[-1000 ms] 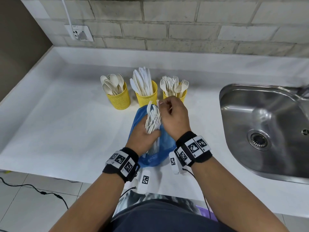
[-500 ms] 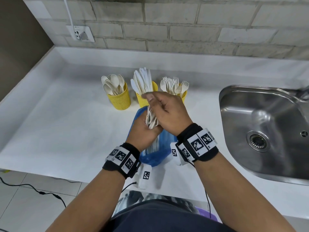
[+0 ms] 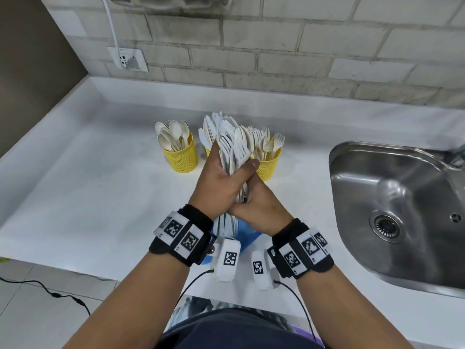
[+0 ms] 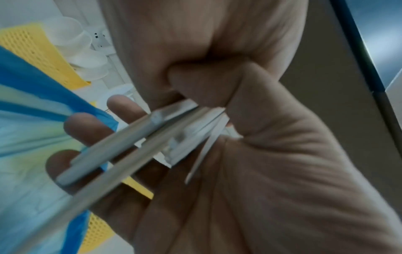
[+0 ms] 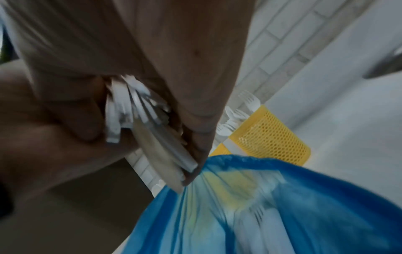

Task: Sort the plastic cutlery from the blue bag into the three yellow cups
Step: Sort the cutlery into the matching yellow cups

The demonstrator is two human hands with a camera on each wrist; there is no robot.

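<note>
A thick bundle of white plastic forks (image 3: pixel 235 149) stands upright above the blue bag (image 3: pixel 247 233). My left hand (image 3: pixel 224 175) wraps round the middle of the bundle, thumb on the right side. Just below, my right hand (image 3: pixel 259 206) grips the handles (image 5: pixel 139 120). In the left wrist view the handle ends (image 4: pixel 152 137) stick out of my fist beside the bag (image 4: pixel 32 137). Three yellow cups stand behind: spoons on the left (image 3: pixel 181 157), forks on the right (image 3: pixel 268 166), and the middle one with knives (image 3: pixel 210 129) mostly hidden by my hands.
A steel sink (image 3: pixel 392 210) is set into the white counter (image 3: pixel 88 197) on the right. A brick wall with a socket (image 3: pixel 129 60) and a cable closes the back. More white cutlery shows through the bag (image 5: pixel 272 214).
The fork bundle has risen out of the bag. My left hand slid up to its middle, and my right hand dropped from the top to the handles.
</note>
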